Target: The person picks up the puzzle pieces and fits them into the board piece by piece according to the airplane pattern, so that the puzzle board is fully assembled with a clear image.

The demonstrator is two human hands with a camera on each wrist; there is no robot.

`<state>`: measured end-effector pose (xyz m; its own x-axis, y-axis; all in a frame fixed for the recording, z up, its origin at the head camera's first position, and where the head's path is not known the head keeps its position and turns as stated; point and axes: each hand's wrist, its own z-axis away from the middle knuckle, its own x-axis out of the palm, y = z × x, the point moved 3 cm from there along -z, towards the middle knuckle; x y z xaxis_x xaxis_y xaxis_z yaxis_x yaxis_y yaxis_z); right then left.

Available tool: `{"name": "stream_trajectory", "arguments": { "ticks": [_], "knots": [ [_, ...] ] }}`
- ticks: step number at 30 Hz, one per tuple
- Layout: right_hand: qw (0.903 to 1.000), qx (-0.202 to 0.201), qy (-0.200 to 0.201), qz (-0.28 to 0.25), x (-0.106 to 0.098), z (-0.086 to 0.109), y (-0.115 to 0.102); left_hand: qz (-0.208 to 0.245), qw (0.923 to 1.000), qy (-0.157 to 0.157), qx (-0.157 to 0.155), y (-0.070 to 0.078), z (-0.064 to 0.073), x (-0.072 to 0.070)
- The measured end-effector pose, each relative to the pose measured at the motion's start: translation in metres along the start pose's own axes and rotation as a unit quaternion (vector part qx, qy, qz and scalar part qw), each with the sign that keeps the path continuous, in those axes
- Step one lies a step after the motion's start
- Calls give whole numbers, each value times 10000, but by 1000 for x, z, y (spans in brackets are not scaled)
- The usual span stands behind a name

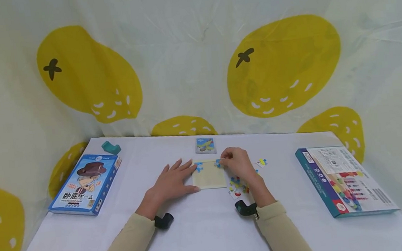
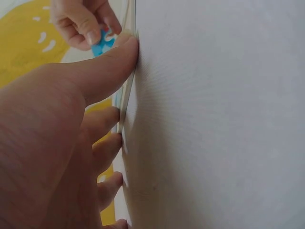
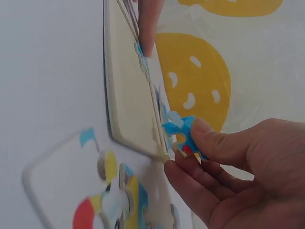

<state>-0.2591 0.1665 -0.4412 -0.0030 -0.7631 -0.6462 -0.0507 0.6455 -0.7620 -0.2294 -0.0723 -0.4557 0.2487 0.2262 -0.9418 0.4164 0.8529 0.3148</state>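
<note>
the tray (image 1: 209,179) holds one blue piece (image 1: 199,166); the right hand (image 1: 238,164) pinches another piece (image 3: 189,137).

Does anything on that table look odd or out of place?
Perhaps the small teal object beyond the blue box, at far left: it sits away from the puzzle pieces, and I can't tell what it is. Otherwise nothing looks spilled or damaged.
</note>
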Motion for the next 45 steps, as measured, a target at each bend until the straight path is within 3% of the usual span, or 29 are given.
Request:
{"name": "stream_trajectory", "arguments": {
  "ticks": [10,13,19,30,45],
  "knots": [
    [9957,-30,-149,-910,29,-11,-24,-32,9998,151,137,-4,-3,-3],
    [9956,-71,-118,-930,36,-12,-27,-1,9998,157,144,-6,-5,0],
    [9980,-77,16,-619,37,-12,-27,2,9998,148,111,-6,-5,-1],
    [9994,263,206,-109,41,-11,-21,-38,9999,102,19,-5,-4,4],
    [9991,163,288,264,47,-7,-26,1,9999,129,91,-4,-1,3]
  ]
}}
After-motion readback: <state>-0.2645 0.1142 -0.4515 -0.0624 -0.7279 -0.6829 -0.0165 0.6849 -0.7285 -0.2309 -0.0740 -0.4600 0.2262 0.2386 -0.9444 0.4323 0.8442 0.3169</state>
